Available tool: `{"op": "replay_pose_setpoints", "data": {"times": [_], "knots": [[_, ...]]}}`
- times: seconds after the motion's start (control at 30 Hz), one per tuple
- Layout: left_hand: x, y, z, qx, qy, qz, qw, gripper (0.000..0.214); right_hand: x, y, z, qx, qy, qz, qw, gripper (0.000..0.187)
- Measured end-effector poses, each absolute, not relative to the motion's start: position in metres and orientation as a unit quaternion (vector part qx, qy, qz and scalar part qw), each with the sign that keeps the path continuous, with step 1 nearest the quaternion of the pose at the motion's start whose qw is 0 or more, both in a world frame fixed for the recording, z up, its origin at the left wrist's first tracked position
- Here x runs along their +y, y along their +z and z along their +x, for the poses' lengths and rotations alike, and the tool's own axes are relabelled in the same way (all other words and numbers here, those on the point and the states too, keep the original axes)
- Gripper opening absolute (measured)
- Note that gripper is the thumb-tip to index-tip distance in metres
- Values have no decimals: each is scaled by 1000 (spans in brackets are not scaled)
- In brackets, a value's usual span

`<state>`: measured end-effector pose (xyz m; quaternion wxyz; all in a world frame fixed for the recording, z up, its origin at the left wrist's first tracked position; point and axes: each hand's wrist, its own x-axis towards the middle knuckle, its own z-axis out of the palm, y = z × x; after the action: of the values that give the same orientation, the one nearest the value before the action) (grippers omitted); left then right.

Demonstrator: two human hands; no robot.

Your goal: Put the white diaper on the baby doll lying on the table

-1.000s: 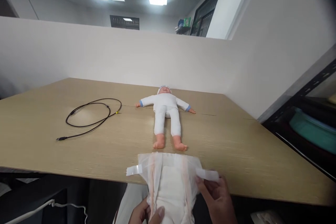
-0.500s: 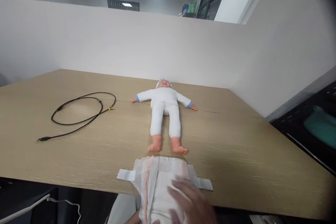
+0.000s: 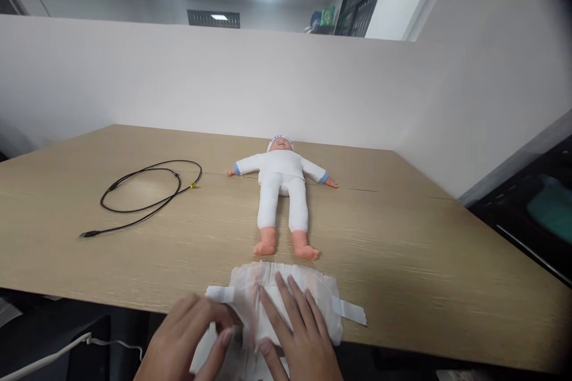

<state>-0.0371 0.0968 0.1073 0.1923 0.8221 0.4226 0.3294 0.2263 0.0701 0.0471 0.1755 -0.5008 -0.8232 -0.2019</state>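
Observation:
An unfolded white diaper (image 3: 328,286) lies at the table's front edge, its lower part hanging over toward me. Its two side tabs are spread out left and right. My right hand (image 3: 299,330) rests flat on the diaper's middle with fingers spread. At the diaper's left side is my left hand (image 3: 192,333), fingers bent against the edge and thumb apart from them; its fingertips are partly hidden. Just beyond the diaper, a baby doll (image 3: 281,166) in white clothes and a cap lies on its back, feet toward me, arms stretched out.
A looped black cable (image 3: 147,208) lies on the left of the wooden table (image 3: 393,238). A pale partition (image 3: 223,83) rises behind the table. At the right edge is a dark object (image 3: 531,214) with a teal patch. A white cable (image 3: 53,357) hangs below at left.
My left hand has come up into view at the diaper's left edge. My right hand has moved left and lies flat with fingers spread. The view has shifted slightly; the doll stays put.

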Motion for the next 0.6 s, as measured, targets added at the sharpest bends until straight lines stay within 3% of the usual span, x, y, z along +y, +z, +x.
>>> {"op": "replay_pose_setpoints", "data": {"times": [0.13, 0.4, 0.6], "knots": [[143, 130, -17, 395, 314, 848, 162, 25, 72, 51, 224, -828, -185, -500, 175, 76], [177, 90, -4, 451, 274, 843, 107, 44, 72, 47, 226, -832, -149, -501, 188, 82], [211, 121, -8, 311, 223, 913, 145, 56, 73, 42, 230, -833, -154, -499, 184, 86]]}}
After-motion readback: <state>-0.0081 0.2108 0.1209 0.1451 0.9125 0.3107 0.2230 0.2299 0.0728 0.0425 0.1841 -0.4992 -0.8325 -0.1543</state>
